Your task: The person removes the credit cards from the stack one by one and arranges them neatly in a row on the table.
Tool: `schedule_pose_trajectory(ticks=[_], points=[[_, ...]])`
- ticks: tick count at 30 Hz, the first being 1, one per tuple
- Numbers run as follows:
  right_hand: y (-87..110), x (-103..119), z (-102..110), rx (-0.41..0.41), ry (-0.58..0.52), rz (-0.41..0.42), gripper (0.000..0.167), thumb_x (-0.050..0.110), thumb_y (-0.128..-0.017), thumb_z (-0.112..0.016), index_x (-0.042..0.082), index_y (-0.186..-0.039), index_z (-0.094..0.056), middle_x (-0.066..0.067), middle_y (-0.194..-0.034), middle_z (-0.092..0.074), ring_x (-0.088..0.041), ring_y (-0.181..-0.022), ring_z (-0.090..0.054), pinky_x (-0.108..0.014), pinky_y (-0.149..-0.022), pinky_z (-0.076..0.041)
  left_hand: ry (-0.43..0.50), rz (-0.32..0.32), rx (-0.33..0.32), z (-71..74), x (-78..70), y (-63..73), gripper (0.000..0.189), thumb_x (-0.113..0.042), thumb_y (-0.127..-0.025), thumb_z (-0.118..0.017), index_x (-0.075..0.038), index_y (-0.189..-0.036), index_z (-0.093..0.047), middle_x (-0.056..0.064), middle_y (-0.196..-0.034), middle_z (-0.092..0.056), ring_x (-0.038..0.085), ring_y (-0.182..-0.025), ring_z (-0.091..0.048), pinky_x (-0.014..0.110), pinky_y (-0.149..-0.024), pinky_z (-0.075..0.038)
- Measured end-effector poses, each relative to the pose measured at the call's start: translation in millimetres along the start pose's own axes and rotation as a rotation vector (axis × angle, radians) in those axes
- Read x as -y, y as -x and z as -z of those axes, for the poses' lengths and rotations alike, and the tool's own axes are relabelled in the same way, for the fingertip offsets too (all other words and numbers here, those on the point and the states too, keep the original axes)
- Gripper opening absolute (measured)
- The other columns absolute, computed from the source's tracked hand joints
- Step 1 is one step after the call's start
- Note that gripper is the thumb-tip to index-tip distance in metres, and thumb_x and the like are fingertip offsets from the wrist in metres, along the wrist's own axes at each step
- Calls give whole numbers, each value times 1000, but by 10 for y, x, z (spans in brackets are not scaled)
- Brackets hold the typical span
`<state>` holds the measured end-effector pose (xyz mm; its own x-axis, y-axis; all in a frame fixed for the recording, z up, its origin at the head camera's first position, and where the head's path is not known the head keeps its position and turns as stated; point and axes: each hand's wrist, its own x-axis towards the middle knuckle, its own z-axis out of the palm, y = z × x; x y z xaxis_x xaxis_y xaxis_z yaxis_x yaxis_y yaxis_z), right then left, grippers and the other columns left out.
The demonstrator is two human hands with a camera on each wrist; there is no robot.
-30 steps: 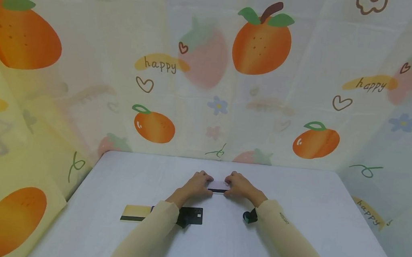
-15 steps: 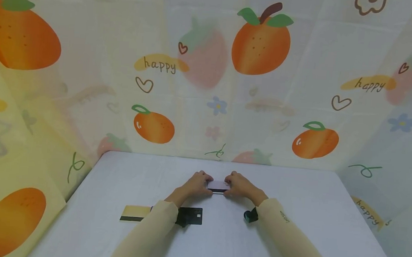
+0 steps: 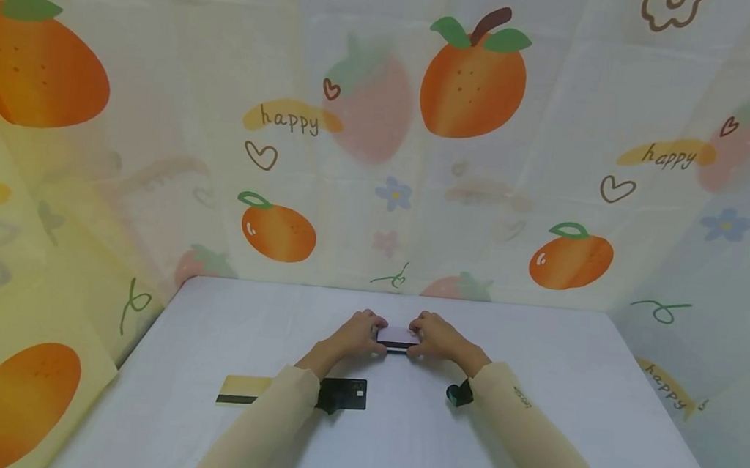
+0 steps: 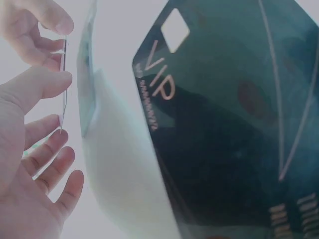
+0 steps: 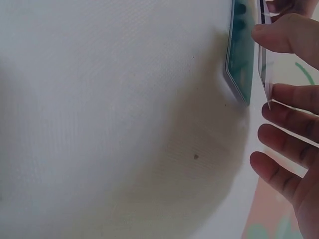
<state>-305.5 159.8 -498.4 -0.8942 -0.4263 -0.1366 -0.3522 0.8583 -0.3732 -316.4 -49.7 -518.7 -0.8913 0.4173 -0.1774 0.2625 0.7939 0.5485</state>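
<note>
A pale lilac card [image 3: 398, 334] with a dark stripe is pinched between my two hands near the far middle of the table. My left hand [image 3: 362, 334] holds its left end between thumb and fingers. At the right end, my right hand [image 3: 434, 337] grips it the same way. In the right wrist view the held card [image 5: 263, 59] is seen nearly edge-on, slightly apart from another card [image 5: 240, 55] lying on the table. A black card [image 3: 351, 394] marked VIP, with a chip, lies below the left wrist.
A yellow card [image 3: 246, 386] with a dark stripe lies left of the left forearm, which hides what is between it and the black card. A white cloth [image 3: 411, 450] covers the table. A fruit-print curtain [image 3: 359, 189] stands behind.
The held card has shifted slightly upward in the view, so more of a dark strip shows below it. Both hands keep their grip. The head view has tilted and turned slightly.
</note>
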Motion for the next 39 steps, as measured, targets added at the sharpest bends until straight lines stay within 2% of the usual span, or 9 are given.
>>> schedule_pose_trajectory(ticks=[17, 29, 33, 39], points=[[56, 48, 42, -58, 1, 11, 48, 29, -80, -79, 5, -120, -65, -8, -111, -59, -19, -97, -52, -39, -92, -47, -10, -22, -71, 67, 2, 71, 55, -34, -77, -80, -16, -126, -63, 6, -126, -58, 23, -111, -49, 43, -100, -44], [206, 82, 72, -121, -37, 99, 45, 26, -80, -78, 1, -116, -65, -8, -106, -58, -20, -96, -52, -40, -88, -47, 17, -63, -94, 114, -46, 198, 54, -34, -76, -80, -14, -124, -64, 8, -123, -59, 24, -111, -50, 44, -97, -45], [232, 90, 55, -116, -69, 74, 45, 26, -80, -78, 3, -117, -65, -8, -110, -59, -21, -101, -53, -42, -93, -47, 28, -62, -100, 112, -46, 232, 53, -34, -76, -80, -14, -123, -65, 8, -123, -59, 25, -112, -50, 44, -97, -45], [239, 94, -6, -130, -30, 43, 45, 30, -80, -79, 8, -117, -66, -6, -112, -59, -20, -103, -53, -39, -94, -47, 26, -71, -114, 84, -14, 245, 53, -37, -76, -80, -15, -123, -65, 7, -122, -60, 24, -113, -50, 43, -96, -46]])
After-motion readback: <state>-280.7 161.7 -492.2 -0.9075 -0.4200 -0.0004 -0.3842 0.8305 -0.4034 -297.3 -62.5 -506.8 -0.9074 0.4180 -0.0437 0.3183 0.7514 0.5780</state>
